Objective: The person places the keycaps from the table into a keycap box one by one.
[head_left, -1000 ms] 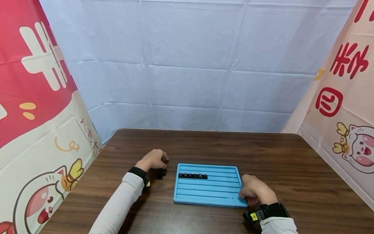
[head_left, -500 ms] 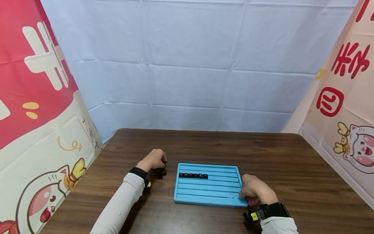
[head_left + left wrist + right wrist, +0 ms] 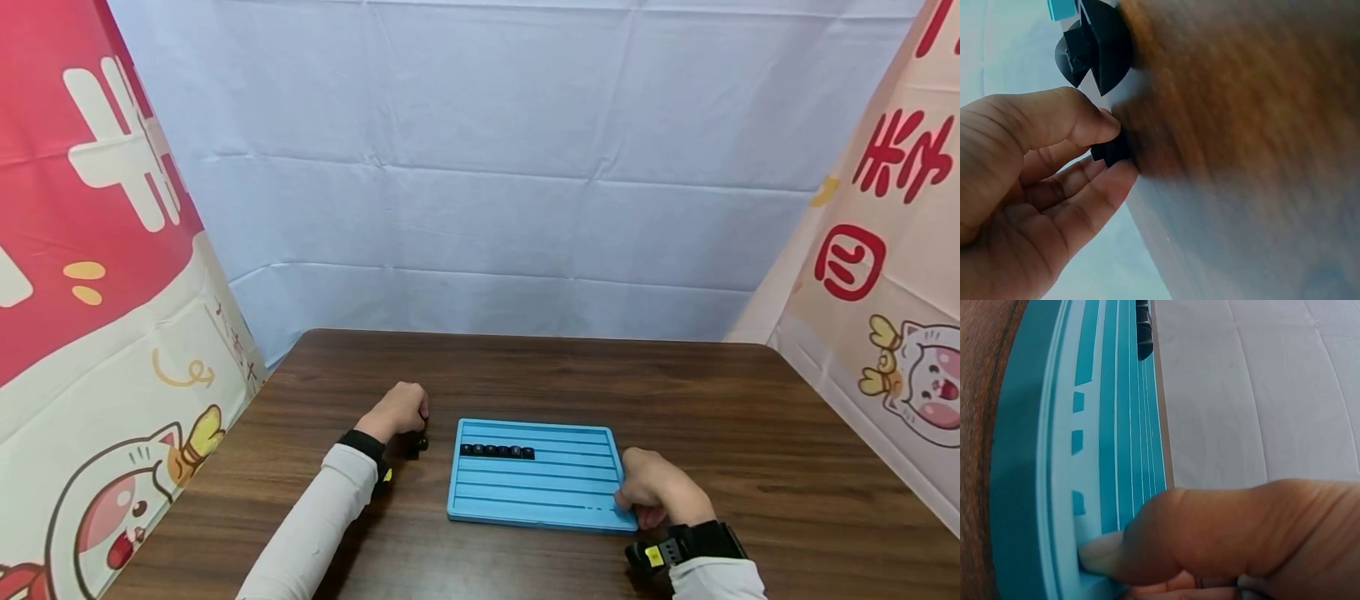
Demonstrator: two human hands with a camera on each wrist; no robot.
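Note:
My left hand (image 3: 399, 410) is low over the table, left of a blue grooved tray (image 3: 536, 497). In the left wrist view its thumb and a finger pinch a small black keycap (image 3: 1114, 150) at the tabletop. Close beside the fingers are other black keycaps (image 3: 1109, 50). A short row of black keycaps (image 3: 497, 452) sits in one of the tray's upper grooves, at the left end. My right hand (image 3: 663, 490) grips the tray's near right corner. In the right wrist view the thumb (image 3: 1147, 547) presses on the rim, and the other fingers are mostly hidden below it.
Brown wood-grain table (image 3: 600, 379) lies under everything. A pale blue cloth (image 3: 480, 167) hangs behind its far edge. Printed cloths (image 3: 97, 333) stand at the left and right sides.
My left hand has shifted and turned slightly at the loose keycaps, its fingers drawn down closer over them. The right hand and the tray stay put.

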